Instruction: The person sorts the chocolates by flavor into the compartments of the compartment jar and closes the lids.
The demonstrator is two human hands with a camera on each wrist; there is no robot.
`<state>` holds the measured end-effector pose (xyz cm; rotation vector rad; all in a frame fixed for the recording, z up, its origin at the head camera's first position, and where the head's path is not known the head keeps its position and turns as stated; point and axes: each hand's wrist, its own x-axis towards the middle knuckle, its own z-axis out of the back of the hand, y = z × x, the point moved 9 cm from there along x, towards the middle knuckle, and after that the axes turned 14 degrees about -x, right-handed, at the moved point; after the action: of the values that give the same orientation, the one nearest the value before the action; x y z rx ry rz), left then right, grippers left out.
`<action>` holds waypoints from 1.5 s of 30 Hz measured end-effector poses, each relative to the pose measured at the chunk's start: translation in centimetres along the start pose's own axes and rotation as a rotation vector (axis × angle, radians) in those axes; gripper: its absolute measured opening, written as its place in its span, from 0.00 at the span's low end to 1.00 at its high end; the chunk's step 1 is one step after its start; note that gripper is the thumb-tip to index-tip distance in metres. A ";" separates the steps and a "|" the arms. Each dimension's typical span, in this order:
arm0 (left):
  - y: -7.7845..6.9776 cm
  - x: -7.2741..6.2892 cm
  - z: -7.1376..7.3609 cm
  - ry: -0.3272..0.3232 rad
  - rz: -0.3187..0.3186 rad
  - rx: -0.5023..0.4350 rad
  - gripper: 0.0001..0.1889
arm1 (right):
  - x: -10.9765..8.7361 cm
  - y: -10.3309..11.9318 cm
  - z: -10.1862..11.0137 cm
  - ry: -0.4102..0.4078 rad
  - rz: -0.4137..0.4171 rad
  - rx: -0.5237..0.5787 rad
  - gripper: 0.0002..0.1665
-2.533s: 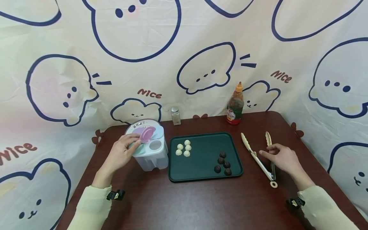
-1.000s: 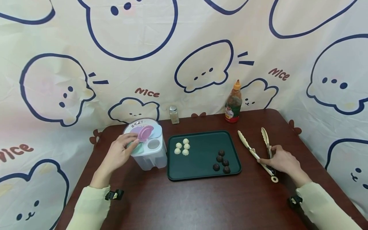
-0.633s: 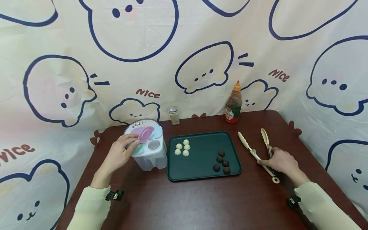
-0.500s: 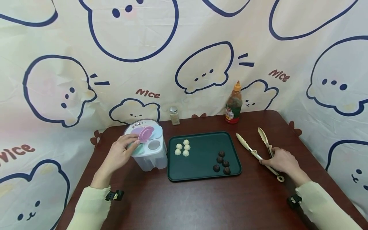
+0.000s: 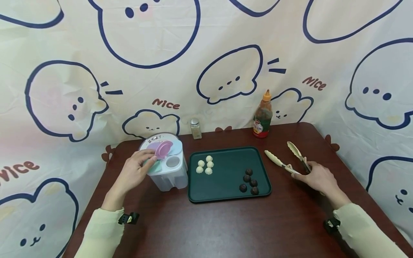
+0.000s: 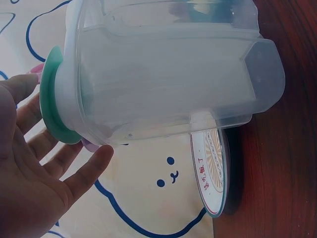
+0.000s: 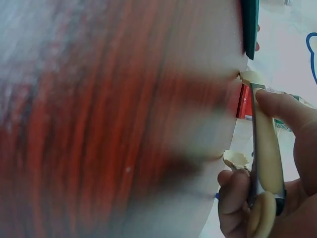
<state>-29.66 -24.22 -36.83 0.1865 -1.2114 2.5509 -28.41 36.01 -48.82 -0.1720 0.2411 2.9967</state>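
My left hand pinches the raised pink lid on top of a clear, multi-compartment storage box. In the left wrist view the box's green lid is beside my fingers, which partly hide the pink one. My right hand grips a pair of tongs around its metal arms, thumb on one arm and fingers at the other. The tongs' cream tips stand apart, pointing away from me, with nothing between them. Their ring end shows in the right wrist view.
Between the hands lies a dark green tray, with white balls at its left and dark brown balls at its right. A shaker jar and a sauce bottle stand along the back. A patterned plate lies behind the box.
My right hand has come down onto the tongs and grips them; their tips have shifted left and angled, with the ring end now mostly under the hand. The left hand stays on the pink lid.
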 end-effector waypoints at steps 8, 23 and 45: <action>0.0 0.2 0.1 -0.010 -0.017 0.002 0.22 | 0.0 -0.4 0.4 -0.048 -0.016 -0.021 0.68; 0.0 0.3 0.2 -0.014 -0.022 0.006 0.21 | -1.1 0.3 3.5 -0.256 0.050 -0.006 0.47; 0.2 0.2 0.1 -0.007 -0.015 0.006 0.21 | -2.1 4.0 4.0 -0.266 0.375 -0.041 0.33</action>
<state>-29.88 -24.34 -36.87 0.2045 -1.2003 2.5438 -27.35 32.55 -44.02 0.3006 0.2012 3.3458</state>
